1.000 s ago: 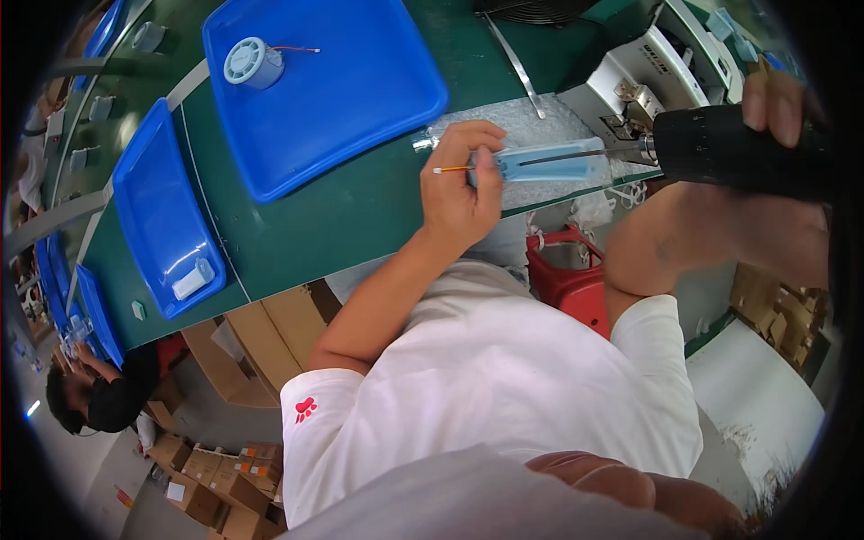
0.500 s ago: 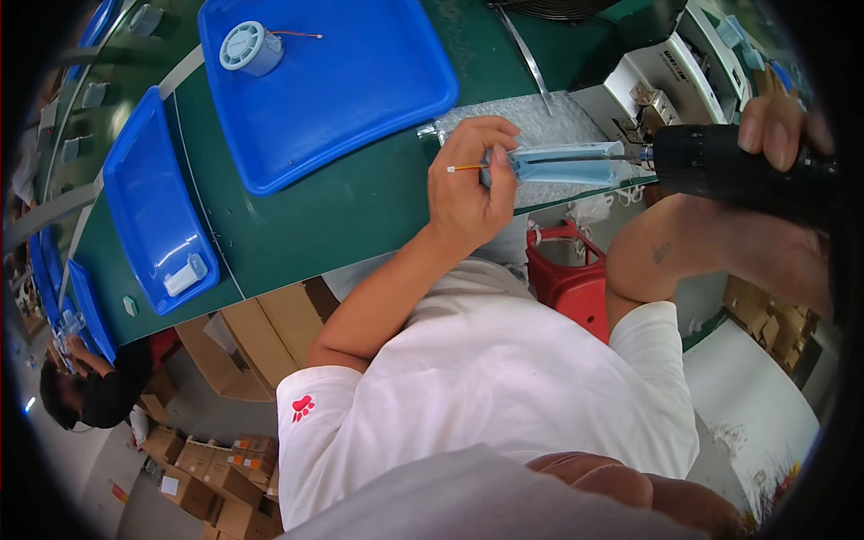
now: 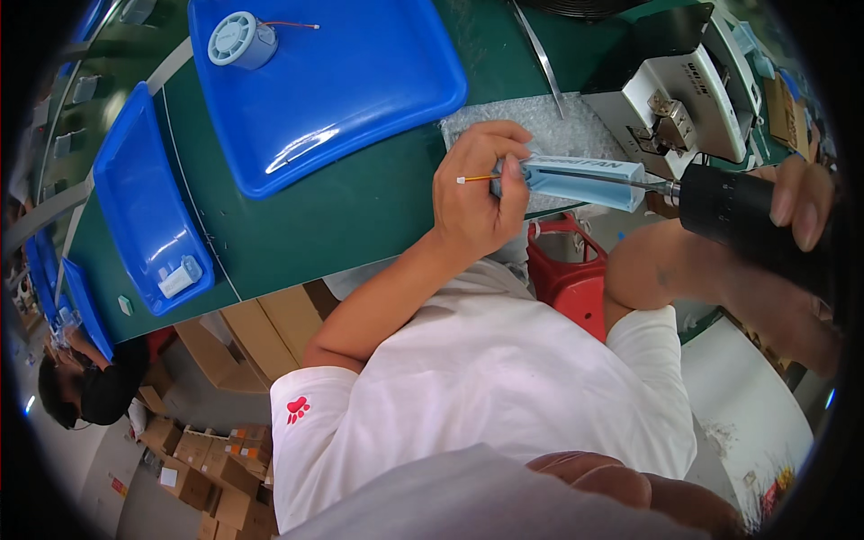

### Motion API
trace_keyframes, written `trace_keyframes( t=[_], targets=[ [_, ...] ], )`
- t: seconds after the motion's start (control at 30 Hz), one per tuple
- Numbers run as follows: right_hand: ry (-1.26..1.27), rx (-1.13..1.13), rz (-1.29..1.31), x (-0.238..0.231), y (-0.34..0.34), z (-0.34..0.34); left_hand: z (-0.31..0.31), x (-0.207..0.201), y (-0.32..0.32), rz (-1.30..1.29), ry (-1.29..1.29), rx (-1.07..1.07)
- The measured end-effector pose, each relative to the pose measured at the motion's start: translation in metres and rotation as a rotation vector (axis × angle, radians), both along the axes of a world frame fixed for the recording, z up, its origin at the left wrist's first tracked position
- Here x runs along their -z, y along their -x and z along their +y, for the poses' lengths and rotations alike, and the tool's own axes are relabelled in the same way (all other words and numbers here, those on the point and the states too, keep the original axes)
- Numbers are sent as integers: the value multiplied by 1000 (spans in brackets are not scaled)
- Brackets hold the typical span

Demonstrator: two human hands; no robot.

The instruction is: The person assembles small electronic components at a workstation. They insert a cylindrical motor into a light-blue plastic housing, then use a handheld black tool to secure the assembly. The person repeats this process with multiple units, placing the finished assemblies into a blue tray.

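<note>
My left hand point(image 3: 479, 193) grips one end of a light blue plastic housing point(image 3: 585, 177), long and hollow with a trough along it. From that hand pokes a thin orange-red wire ending in a small white connector point(image 3: 461, 180). A black electric screwdriver point(image 3: 733, 200) is held in my right hand point(image 3: 798, 202), fingers wrapped over its body. Its long thin bit point(image 3: 621, 182) runs through the trough of the housing toward my left fingers. The bit's tip, near those fingers, is hard to make out.
A large blue tray point(image 3: 346, 117) holds a round light blue fan head point(image 3: 241, 40) with wires. A smaller blue tray point(image 3: 148, 193) has a whitish part point(image 3: 180, 277). Bubble wrap point(image 3: 576, 126), tweezers point(image 3: 540, 58) and a white-and-black machine point(image 3: 675, 99) lie beyond my hands. A red stool point(image 3: 571, 279) stands below.
Both hands, the housing and the screwdriver have shifted a little right and downward in view. The housing is tilted differently, so its printed outer side now shows. The view itself has also moved slightly.
</note>
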State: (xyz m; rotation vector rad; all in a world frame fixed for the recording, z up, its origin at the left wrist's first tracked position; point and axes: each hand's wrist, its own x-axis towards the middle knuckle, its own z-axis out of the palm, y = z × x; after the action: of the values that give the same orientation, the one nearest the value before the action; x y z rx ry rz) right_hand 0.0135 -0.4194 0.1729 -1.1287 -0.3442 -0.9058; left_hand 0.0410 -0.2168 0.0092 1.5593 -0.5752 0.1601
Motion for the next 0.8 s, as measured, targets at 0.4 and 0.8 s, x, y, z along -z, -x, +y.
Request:
trace_keyframes(
  t=[0.4, 0.8],
  targets=[
    [-37, -103, -46, 1, 6, 9, 3, -5, 5, 41, -5, 52],
    [-155, -159, -338, -70, 23, -8, 6, -14, -4, 314, -67, 16]
  ],
)
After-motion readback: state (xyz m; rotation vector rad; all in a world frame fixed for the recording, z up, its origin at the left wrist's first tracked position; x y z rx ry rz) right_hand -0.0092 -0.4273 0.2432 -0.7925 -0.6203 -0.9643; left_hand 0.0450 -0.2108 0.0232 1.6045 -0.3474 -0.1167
